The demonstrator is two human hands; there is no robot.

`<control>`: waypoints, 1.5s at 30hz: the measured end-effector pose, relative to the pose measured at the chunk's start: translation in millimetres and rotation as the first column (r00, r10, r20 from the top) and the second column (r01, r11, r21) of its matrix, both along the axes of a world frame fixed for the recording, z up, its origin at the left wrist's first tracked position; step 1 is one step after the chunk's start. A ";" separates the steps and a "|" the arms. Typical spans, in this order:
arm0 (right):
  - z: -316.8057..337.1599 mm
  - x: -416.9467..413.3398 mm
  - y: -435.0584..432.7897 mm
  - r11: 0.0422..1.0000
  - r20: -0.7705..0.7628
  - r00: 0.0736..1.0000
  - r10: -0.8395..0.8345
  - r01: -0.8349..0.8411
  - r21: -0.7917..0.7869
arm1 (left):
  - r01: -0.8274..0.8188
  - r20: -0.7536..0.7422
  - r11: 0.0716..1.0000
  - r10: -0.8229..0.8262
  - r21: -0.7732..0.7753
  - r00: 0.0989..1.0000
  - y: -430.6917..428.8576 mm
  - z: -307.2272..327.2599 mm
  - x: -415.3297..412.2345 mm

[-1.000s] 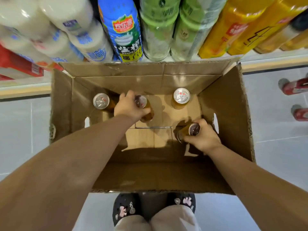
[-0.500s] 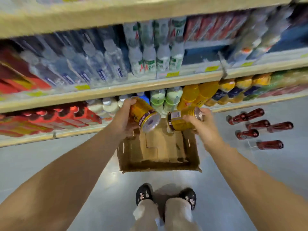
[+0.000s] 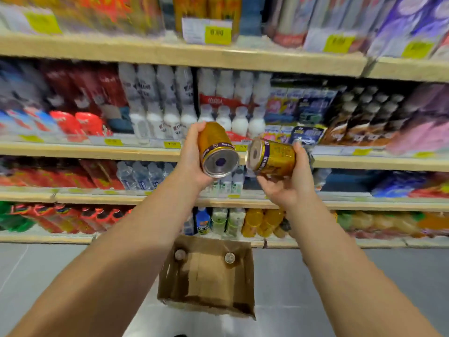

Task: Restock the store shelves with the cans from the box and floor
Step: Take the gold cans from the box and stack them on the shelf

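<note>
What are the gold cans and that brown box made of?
The can in the left hand, can, looks like metal: its bare end shines silver, and the printed gold side is glossy. The other can, in the right hand, shows the same silvery rim. The box looks like cardboard: dull brown, with folded flaps. Two more cans stand inside it.
</note>
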State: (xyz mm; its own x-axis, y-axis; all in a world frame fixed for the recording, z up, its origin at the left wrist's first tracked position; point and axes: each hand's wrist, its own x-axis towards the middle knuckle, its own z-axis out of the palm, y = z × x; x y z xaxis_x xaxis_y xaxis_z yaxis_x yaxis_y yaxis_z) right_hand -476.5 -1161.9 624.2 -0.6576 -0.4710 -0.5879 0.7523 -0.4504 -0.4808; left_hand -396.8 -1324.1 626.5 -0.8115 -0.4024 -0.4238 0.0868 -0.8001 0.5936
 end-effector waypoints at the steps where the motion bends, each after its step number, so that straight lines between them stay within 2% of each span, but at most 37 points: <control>1: 12.4 -2.0 3.0 0.999 0.004 0.999 0.035 -0.035 0.020 | -0.006 -0.012 1.000 0.006 -0.023 1.000 2.9 10.4 -0.9; 5: 56.0 -12.5 8.3 0.989 -0.062 0.987 0.146 -0.145 0.025 | -0.016 -0.032 0.990 0.012 -0.139 0.999 2.6 49.6 -7.1; 8: 83.9 -24.8 2.7 0.973 -0.167 0.959 0.228 -0.230 0.005 | -0.017 -0.033 0.977 0.010 -0.215 0.999 -6.5 75.7 -12.5; 10: 99.9 -33.5 -7.1 0.964 -0.259 0.929 0.265 -0.261 0.050 | -0.008 -0.041 0.970 -0.002 -0.243 0.999 -16.4 92.1 -17.1; 14: 128.5 -48.6 -41.9 0.967 -0.489 0.837 0.245 -0.177 0.182 | -0.001 -0.080 0.948 -0.026 -0.318 0.996 -42.4 122.4 -30.7; 16: 145.0 -57.5 -60.0 0.966 -0.630 0.743 0.224 -0.083 0.245 | 0.012 -0.099 0.924 -0.053 -0.383 0.994 -56.1 137.9 -37.7; 19: 169.8 -70.0 -79.7 0.932 -0.832 0.500 0.242 0.119 0.342 | 0.006 -0.108 0.861 -0.070 -0.509 0.992 -75.4 159.5 -46.3; 21: 183.4 -78.4 -88.6 0.912 -0.899 0.359 0.251 0.223 0.344 | 0.008 -0.110 0.803 -0.092 -0.597 0.990 -86.0 172.4 -51.3; 24: 202.1 -94.5 -100.2 0.871 -0.937 0.189 0.294 0.351 0.345 | -0.036 -0.147 0.761 -0.079 -0.648 0.986 -99.2 189.1 -58.6; 27: 213.5 -108.7 -108.2 0.779 -0.919 -0.004 0.395 0.532 0.332 | -0.074 -0.170 0.709 -0.066 -0.701 0.983 -105.7 201.2 -67.2; 30: 216.3 -123.5 -114.9 0.714 -0.872 -0.096 0.480 0.620 0.325 | -0.136 -0.206 0.619 -0.043 -0.773 0.978 -109.2 209.1 -76.7; 34: 216.6 -146.9 -122.1 0.610 -0.730 -0.144 0.668 0.668 0.427 | -0.178 -0.222 0.549 -0.015 -0.817 0.975 -106.9 216.0 -90.1; 37: 215.6 -156.1 -128.1 0.561 -0.644 -0.171 0.746 0.682 0.468 | -0.180 -0.207 0.505 0.001 -0.844 0.978 -105.1 218.8 -98.6; 40: 216.6 -161.0 -134.3 0.527 -0.551 -0.230 0.802 0.707 0.472 | -0.176 -0.196 0.482 0.007 -0.859 0.980 -103.5 221.1 -102.2; 45: 216.2 -161.9 -139.7 0.360 -0.275 -0.266 0.924 0.849 0.387 | -0.178 -0.185 0.434 0.026 -0.883 0.982 -102.7 223.2 -103.3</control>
State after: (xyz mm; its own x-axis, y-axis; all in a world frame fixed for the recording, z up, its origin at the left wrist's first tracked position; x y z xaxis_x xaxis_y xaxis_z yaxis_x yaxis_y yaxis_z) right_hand -638.3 -1301.6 840.4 -0.4936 -0.7000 0.5160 -0.8020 0.5959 0.0413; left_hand -500.1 -1426.8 849.7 -0.7501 -0.5770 0.3230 0.2619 0.1893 0.9463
